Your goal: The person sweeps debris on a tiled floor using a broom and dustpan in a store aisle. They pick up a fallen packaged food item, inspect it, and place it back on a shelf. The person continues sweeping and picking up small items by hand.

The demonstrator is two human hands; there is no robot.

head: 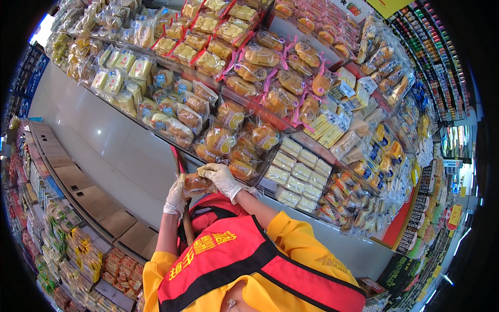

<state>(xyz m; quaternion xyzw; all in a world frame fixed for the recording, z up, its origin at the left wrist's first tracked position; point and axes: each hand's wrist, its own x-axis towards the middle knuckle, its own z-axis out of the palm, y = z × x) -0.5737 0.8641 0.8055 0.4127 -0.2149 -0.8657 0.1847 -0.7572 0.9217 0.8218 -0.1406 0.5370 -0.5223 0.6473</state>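
My left hand, in a pale thin glove, grips one end of a clear-wrapped bread bun. On the bun's other end is my right hand, gloved the same way, with its fingers bent over the wrapper. Both hands hold the package in front of my red apron, near the front edge of a bread display. Just beyond my right hand lie bagged round buns with yellow labels. White wrapped cakes sit in rows to the right of them.
Tiers of packaged bread rise ahead, with bear-shaped buns and pink-tied bread bags. A grey tiled floor runs along the left. Beyond it stands a low wooden-topped shelf unit beside more packaged goods.
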